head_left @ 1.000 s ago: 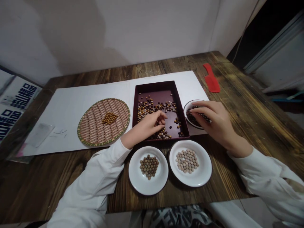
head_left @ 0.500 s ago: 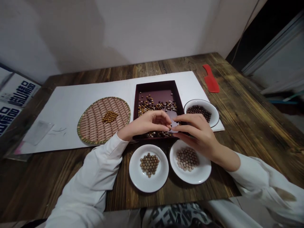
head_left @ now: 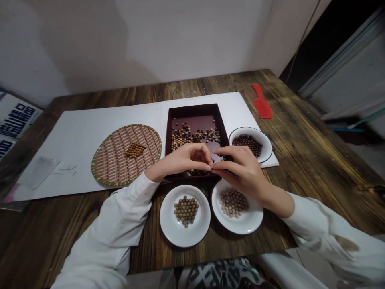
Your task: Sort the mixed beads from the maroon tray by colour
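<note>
A dark red tray [head_left: 196, 110] on white paper holds several mixed beads [head_left: 192, 135]. My left hand [head_left: 183, 160] and my right hand [head_left: 240, 170] meet over the tray's near edge, fingertips pinched together and touching. What they pinch is too small to make out. A white dish of dark beads [head_left: 250, 143] stands right of the tray. In front are a white plate of brown beads [head_left: 185, 215] and a white plate of pale beads [head_left: 236, 208], the latter partly under my right wrist. A woven round tray [head_left: 126, 153] with yellow-brown beads lies to the left.
A red comb-like piece [head_left: 261, 106] lies at the far right of the wooden table [head_left: 315, 160]. White paper [head_left: 84, 128] covers the table's middle. A clear plastic bag [head_left: 36, 172] sits at the left. Printed signs [head_left: 15, 120] lean at the far left. A wall rises behind.
My right hand has moved left from the dish of dark beads to meet my left hand over the tray's near edge. My left hand has lifted slightly out of the beads.
</note>
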A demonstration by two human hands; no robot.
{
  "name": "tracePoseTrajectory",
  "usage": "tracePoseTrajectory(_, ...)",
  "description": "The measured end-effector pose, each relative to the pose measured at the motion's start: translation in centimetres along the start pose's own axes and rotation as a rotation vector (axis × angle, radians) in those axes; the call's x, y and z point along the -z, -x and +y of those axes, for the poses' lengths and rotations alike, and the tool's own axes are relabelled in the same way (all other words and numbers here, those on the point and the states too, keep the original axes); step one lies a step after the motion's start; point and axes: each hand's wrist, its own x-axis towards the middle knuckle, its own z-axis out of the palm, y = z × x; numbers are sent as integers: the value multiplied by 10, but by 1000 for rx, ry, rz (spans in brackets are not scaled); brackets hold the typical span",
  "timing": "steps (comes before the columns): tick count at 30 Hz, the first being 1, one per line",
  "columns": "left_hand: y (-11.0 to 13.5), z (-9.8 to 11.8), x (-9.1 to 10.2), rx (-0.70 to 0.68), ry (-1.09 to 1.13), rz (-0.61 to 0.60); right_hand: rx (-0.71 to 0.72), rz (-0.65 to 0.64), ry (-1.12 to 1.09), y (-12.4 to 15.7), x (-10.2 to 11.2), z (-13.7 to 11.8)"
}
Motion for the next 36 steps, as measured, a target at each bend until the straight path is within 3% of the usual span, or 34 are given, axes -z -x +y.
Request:
tracePoseTrajectory(18, 0, -3, 1, 17, -91, -19, 13, -1, 18, 2, 3, 4)
tracePoseTrajectory(26, -1, -5, 1, 17, -161, 22, -207, 85, 203, 1, 28, 52)
tracePoseTrajectory(31, -2, -4, 1, 13, -178, 28, -305, 2, 298, 9, 31, 84)
tracePoseTrajectory(36, -1, -5, 2, 17, -191, 26, -320, -83, 368, 13, 27, 97)
